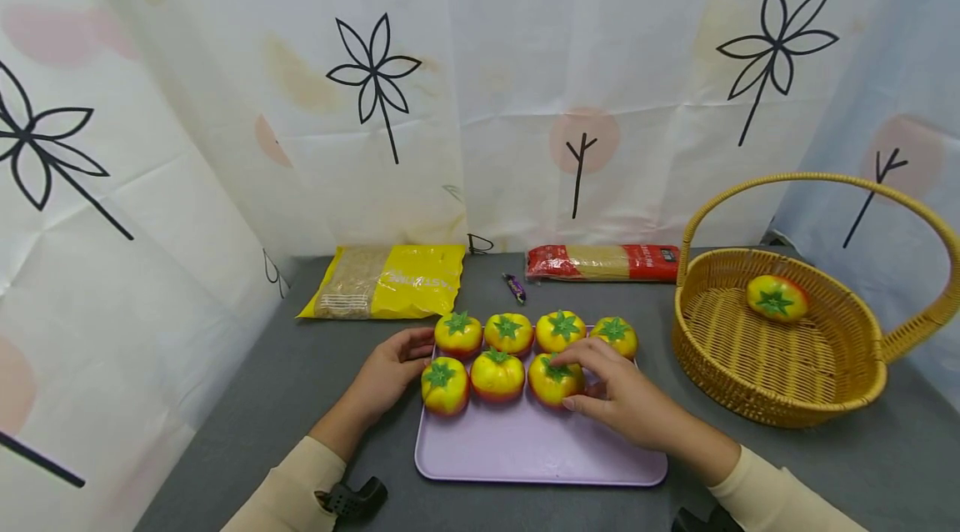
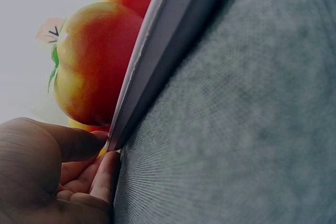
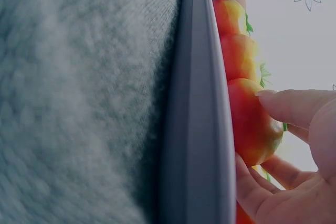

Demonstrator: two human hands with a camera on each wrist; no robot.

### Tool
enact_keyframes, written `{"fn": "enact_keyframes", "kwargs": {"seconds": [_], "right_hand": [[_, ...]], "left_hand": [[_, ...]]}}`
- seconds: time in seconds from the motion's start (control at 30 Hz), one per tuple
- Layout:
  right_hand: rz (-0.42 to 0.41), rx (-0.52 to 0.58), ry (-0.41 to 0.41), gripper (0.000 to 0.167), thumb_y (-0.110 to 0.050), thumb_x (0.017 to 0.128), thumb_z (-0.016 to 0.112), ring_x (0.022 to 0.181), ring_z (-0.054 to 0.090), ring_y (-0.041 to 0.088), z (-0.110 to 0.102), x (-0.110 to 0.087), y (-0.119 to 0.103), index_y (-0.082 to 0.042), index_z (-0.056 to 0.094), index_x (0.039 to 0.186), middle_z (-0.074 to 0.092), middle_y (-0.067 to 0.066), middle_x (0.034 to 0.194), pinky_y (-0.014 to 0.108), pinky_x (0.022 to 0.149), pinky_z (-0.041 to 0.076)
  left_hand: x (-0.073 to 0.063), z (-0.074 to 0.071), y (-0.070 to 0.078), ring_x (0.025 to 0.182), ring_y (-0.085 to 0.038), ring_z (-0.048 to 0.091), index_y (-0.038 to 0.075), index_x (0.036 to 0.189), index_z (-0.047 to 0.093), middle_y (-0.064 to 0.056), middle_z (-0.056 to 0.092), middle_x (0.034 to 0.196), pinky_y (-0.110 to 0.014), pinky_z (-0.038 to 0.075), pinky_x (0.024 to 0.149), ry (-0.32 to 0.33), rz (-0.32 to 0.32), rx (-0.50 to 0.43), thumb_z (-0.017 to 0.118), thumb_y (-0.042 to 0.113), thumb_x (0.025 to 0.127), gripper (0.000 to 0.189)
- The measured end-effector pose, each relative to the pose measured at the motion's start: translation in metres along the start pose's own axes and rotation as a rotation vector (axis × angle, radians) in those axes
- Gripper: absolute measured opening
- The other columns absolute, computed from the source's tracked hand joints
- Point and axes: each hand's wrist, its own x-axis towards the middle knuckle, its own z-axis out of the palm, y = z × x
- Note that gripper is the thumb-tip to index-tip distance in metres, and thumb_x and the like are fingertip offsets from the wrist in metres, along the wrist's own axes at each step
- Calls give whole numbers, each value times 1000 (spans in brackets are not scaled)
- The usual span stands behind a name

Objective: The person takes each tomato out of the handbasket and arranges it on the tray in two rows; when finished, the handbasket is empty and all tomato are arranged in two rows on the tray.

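A lilac tray (image 1: 540,449) lies on the dark table, bearing two rows of yellow-and-red tomatoes (image 1: 498,375) with green star-shaped tops. My left hand (image 1: 386,372) is at the tray's left edge beside the tomatoes. In the left wrist view its thumb and fingers (image 2: 105,177) pinch the tray's rim. On the right, my right hand (image 1: 626,394) grips the rightmost tomato (image 1: 551,382) of the front row, thumb on the near side and fingers over the top. The right wrist view shows this tomato (image 3: 252,124) between thumb and fingers, low against the tray.
A woven basket (image 1: 697,357) with a tall handle stands at the right, one tomato (image 1: 777,298) inside. Along the back lie a yellow packet (image 1: 420,282), a small purple wrapped candy (image 1: 514,288) and a red noodle packet (image 1: 600,263). A patterned cloth (image 1: 487,98) hangs behind.
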Motion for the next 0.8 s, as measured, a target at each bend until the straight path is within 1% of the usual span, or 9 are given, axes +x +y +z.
{"fn": "enact_keyframes", "kwargs": {"seconds": [0.2, 0.37, 0.43, 0.5, 0.6, 0.7, 0.8], "right_hand": [[-5, -13, 18, 44, -16, 100, 83, 118, 61, 29, 0, 0, 0, -16, 67, 141, 58, 9, 140, 37, 87, 63], [-20, -9, 44, 46, -13, 98, 85, 110, 61, 26, -2, 0, -2, -11, 65, 140, 59, 10, 138, 38, 83, 64], [-20, -6, 54, 45, -14, 99, 84, 109, 60, 25, -3, 1, -3, -10, 65, 139, 60, 9, 135, 39, 83, 64], [-10, 5, 63, 45, -17, 100, 84, 110, 60, 26, -5, 1, -4, -8, 65, 140, 61, 8, 133, 40, 84, 63], [19, 28, 74, 45, -21, 102, 81, 115, 62, 29, -9, 0, -6, -6, 64, 141, 63, 8, 130, 43, 87, 62], [43, 77, 82, 41, -22, 106, 75, 119, 64, 32, -14, 0, -10, -5, 62, 141, 64, 10, 134, 43, 91, 61], [30, 129, 89, 36, -17, 110, 69, 122, 65, 35, -20, 0, -14, -1, 61, 140, 64, 15, 137, 41, 95, 59]], "left_hand": [[0, -1, 0, 129, -33, 64, -2, 149, 61, -14, 68, 139, -51, 51, 111, -5, -5, -1, 68, -2, 103, 46], [1, 0, 0, 129, -33, 64, -2, 149, 61, -14, 68, 140, -51, 51, 111, -4, -2, 0, 68, -3, 103, 47], [0, 0, 0, 128, -33, 64, -2, 149, 61, -14, 68, 139, -50, 52, 111, -3, 1, 3, 68, -3, 103, 46], [0, 0, 0, 128, -33, 64, -2, 149, 61, -14, 68, 139, -50, 52, 110, -2, 0, 2, 68, -3, 103, 46], [0, 0, 0, 128, -32, 64, -2, 149, 61, -13, 69, 138, -50, 52, 110, -1, -1, 2, 68, -3, 103, 46], [0, 0, 1, 128, -33, 64, -2, 149, 61, -14, 69, 138, -50, 52, 110, -1, -2, 1, 68, -3, 103, 46], [0, 0, 1, 128, -33, 64, -2, 149, 61, -14, 69, 138, -50, 52, 110, -3, -1, 2, 68, -3, 103, 46]]}}
